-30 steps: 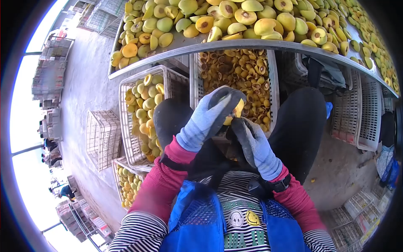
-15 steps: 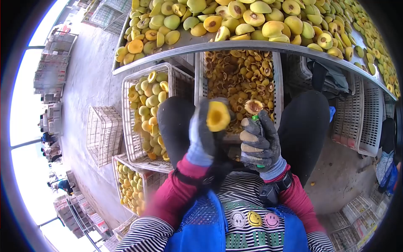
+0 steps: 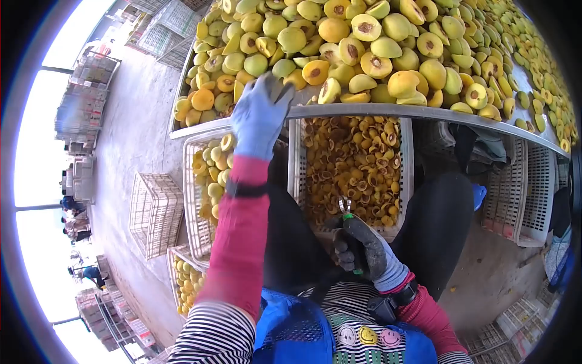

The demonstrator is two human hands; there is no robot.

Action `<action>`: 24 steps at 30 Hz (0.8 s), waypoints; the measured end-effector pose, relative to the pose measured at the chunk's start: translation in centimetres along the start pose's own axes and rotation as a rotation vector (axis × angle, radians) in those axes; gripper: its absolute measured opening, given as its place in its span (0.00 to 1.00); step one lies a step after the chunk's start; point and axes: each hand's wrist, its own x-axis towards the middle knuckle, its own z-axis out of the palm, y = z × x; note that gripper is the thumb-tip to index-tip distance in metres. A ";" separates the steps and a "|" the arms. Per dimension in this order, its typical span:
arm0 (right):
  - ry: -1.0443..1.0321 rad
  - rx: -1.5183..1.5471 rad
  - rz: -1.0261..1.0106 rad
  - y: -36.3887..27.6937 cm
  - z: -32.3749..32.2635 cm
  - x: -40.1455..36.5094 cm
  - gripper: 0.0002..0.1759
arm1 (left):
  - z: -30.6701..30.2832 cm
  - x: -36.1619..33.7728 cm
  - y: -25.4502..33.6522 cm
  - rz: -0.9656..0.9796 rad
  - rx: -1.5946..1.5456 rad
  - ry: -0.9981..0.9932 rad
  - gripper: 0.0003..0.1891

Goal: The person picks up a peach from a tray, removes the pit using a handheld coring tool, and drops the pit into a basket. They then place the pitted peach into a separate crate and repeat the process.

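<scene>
My left hand [image 3: 262, 112], in a blue and grey glove, reaches over the metal table edge to the pile of halved yellow-green fruit [image 3: 368, 27]. Its fingers touch or hover at the fruit, and their tips are partly hidden, so a hold cannot be made out. Low over my lap, my right hand [image 3: 362, 246] is closed around a green-handled tool [image 3: 345, 213] with a looped metal tip pointing up. Beyond the tip stands a crate [image 3: 405, 176] of cut-out fruit pieces [image 3: 348, 164].
A white crate [image 3: 193, 209] of fruit halves stands left of my legs, with another fruit crate [image 3: 176, 282] nearer me. Further left is an upright white crate [image 3: 156, 212]. More crates [image 3: 527, 182] stand under the table at right. People [image 3: 76, 218] are far off at left.
My left hand has moved up and left to the table pile, and the fruit half it held is gone from view. My right hand has lowered; the piece on its tool tip is gone.
</scene>
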 end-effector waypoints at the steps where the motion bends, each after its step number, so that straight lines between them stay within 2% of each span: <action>1: 0.006 0.000 -0.002 -0.2 -0.2 0.1 0.21 | 0.8 2.3 1.8 0.005 0.029 -0.122 0.31; 3: 0.040 -0.033 -0.085 -0.6 -0.8 0.3 0.21 | 6.1 5.7 1.8 0.135 0.036 -0.363 0.35; 4: 0.043 -0.027 -0.086 -0.9 -0.8 0.4 0.21 | 8.1 5.9 1.9 0.144 0.047 -0.247 0.32; 6: 0.081 -0.020 -0.096 -1.4 -0.8 0.8 0.22 | 8.6 7.2 1.2 0.204 0.021 -0.294 0.29; 8: 0.159 -0.043 -0.138 -2.2 -0.1 0.7 0.22 | 8.5 6.9 -0.5 0.276 -0.390 -0.326 0.25; 10: 0.236 -0.082 -0.170 -3.0 0.4 0.4 0.22 | 7.8 5.0 -1.1 0.037 -0.896 -0.227 0.22; 12: 0.150 0.096 -0.328 -3.7 1.0 -0.1 0.17 | 3.6 1.4 0.6 0.062 -1.077 -0.195 0.20; 13: 0.074 0.008 -0.354 -4.3 1.7 -0.7 0.11 | 1.4 -1.3 2.0 -0.022 -1.249 -0.320 0.20; 14: 0.081 0.011 -0.349 -4.6 2.5 -0.9 0.11 | -0.1 -4.2 3.2 -0.110 -1.421 -0.448 0.21; 16: 0.112 -0.412 -0.581 -4.8 4.0 -0.8 0.07 | -1.6 -8.4 4.2 -0.418 -1.478 -0.567 0.17; 17: 0.207 -0.701 -0.705 -4.5 3.7 0.3 0.04 | -1.4 -10.6 4.5 -0.301 -1.433 -0.490 0.16; 18: 0.216 -0.832 -0.915 -3.9 3.1 1.1 0.05 | -1.2 -11.9 5.1 -0.185 -1.385 -0.412 0.15; 20: 0.275 -1.011 -1.000 -3.0 3.2 0.9 0.07 | -1.8 -12.8 5.7 -0.244 -1.261 -0.425 0.15; 21: 0.271 -1.015 -1.000 -2.7 3.1 0.8 0.07 | -1.9 -13.2 6.1 -0.311 -1.288 -0.414 0.15; 23: 0.375 -1.337 -1.078 -2.4 2.9 0.4 0.08 | -1.5 -13.9 6.5 -0.419 -1.394 -0.375 0.15; 24: 0.374 -1.339 -1.081 -2.4 3.1 -0.1 0.08 | -1.6 -14.2 6.5 -0.417 -1.396 -0.373 0.15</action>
